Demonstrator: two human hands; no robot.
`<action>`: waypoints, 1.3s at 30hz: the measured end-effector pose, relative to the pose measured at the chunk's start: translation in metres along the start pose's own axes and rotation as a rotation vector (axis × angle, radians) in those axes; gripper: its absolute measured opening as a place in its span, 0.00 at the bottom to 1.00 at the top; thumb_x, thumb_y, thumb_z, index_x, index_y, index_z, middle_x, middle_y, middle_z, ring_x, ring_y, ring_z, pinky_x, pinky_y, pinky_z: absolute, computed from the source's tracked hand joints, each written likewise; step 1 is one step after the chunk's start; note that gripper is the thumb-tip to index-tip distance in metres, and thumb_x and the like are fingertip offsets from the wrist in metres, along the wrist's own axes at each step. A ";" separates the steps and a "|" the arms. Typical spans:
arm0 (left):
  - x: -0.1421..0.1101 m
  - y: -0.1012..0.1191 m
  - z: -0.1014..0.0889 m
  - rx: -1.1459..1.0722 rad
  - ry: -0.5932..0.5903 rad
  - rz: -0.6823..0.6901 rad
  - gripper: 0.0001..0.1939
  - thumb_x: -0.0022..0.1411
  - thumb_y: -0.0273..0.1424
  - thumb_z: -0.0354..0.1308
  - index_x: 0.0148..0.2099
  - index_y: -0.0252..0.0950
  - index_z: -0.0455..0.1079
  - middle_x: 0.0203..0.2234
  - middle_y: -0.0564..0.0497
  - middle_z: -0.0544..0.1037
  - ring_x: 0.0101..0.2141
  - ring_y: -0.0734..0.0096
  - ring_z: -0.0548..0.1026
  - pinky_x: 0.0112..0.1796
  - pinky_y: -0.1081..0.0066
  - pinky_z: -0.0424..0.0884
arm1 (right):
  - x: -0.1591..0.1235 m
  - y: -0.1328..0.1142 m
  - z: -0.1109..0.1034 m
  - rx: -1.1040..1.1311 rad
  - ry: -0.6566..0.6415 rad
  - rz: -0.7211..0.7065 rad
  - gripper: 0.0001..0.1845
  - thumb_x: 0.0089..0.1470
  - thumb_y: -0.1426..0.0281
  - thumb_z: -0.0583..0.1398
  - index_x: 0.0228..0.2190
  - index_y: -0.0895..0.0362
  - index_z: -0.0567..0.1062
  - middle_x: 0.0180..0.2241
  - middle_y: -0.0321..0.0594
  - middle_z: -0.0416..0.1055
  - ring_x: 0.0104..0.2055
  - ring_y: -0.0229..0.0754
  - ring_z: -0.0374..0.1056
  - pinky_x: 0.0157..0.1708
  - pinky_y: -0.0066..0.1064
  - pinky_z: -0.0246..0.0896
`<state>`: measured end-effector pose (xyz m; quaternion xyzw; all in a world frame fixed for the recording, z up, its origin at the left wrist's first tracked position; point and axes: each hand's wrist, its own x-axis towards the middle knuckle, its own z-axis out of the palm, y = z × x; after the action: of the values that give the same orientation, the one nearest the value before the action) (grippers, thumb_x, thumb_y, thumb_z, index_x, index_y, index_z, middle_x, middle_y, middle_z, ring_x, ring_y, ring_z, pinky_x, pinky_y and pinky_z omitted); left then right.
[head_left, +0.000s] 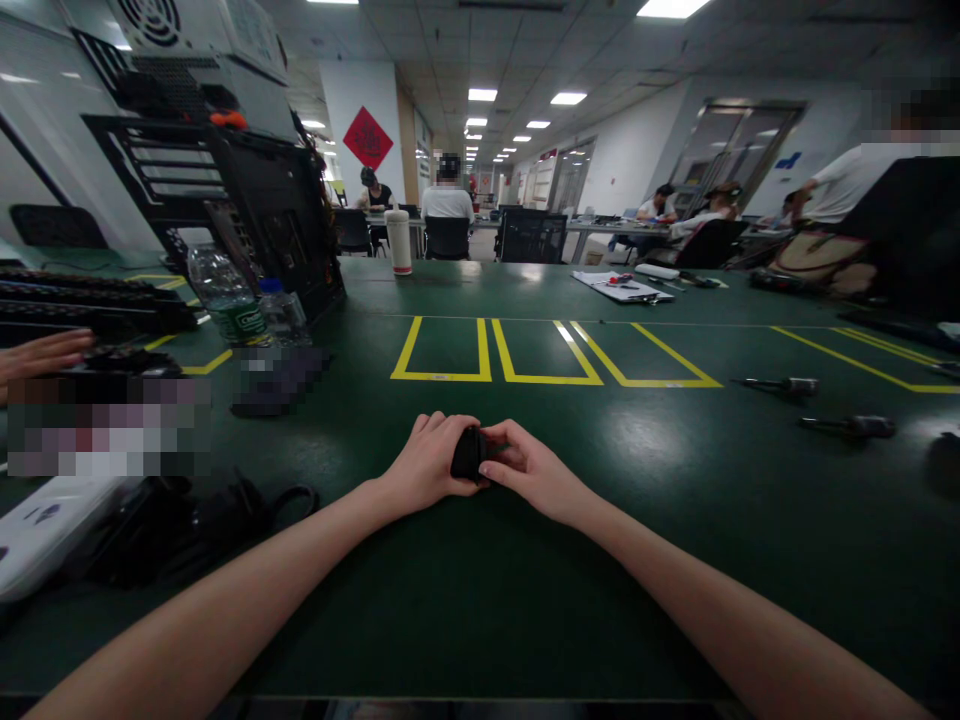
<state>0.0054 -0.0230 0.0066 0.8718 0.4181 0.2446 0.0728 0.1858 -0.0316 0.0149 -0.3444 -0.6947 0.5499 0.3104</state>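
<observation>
A small black object [466,455] with a rounded outline is held between my two hands, low over the green table [525,600]. My left hand [431,455] wraps round its left side, fingers over the top and thumb below. From the right, my right hand [525,462] pinches its edge between thumb and fingertips. Fingers cover much of the object, so I cannot tell its exact kind. Just beyond my hands, yellow tape outlines [442,377] mark the table top.
Two screwdrivers [851,427] lie to the right. A clipboard [622,287] and a white bottle [399,243] stand farther back. On the left are a black computer case [277,210], plastic bottles [225,290], black cables [180,520] and another person's hand [45,360].
</observation>
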 end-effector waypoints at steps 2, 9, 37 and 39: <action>0.000 0.001 -0.002 -0.004 -0.021 0.002 0.29 0.45 0.37 0.60 0.48 0.36 0.55 0.39 0.48 0.67 0.37 0.62 0.64 0.36 0.65 0.57 | -0.001 -0.001 0.000 0.015 -0.023 -0.007 0.17 0.47 0.73 0.58 0.40 0.53 0.60 0.42 0.37 0.62 0.42 0.39 0.65 0.42 0.37 0.63; 0.000 0.000 0.000 -0.002 0.002 0.010 0.30 0.45 0.40 0.60 0.48 0.36 0.55 0.39 0.48 0.67 0.37 0.62 0.64 0.37 0.65 0.57 | 0.001 0.001 -0.001 0.084 0.000 -0.006 0.10 0.50 0.69 0.55 0.37 0.54 0.61 0.38 0.36 0.63 0.39 0.38 0.66 0.39 0.36 0.64; 0.000 0.001 -0.001 0.000 -0.004 -0.008 0.29 0.44 0.39 0.60 0.48 0.37 0.56 0.39 0.48 0.67 0.37 0.62 0.64 0.37 0.65 0.57 | 0.000 -0.003 0.000 -0.010 0.033 0.010 0.14 0.48 0.71 0.56 0.39 0.55 0.62 0.42 0.39 0.61 0.45 0.41 0.62 0.43 0.39 0.61; 0.000 0.001 -0.002 -0.002 -0.014 -0.014 0.29 0.44 0.38 0.61 0.48 0.37 0.55 0.39 0.48 0.67 0.36 0.62 0.64 0.37 0.65 0.57 | -0.001 -0.003 0.000 0.006 0.021 -0.003 0.15 0.46 0.73 0.58 0.38 0.54 0.61 0.42 0.38 0.61 0.46 0.41 0.61 0.43 0.38 0.62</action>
<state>0.0052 -0.0243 0.0084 0.8706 0.4231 0.2383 0.0785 0.1856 -0.0325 0.0174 -0.3478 -0.6903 0.5480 0.3197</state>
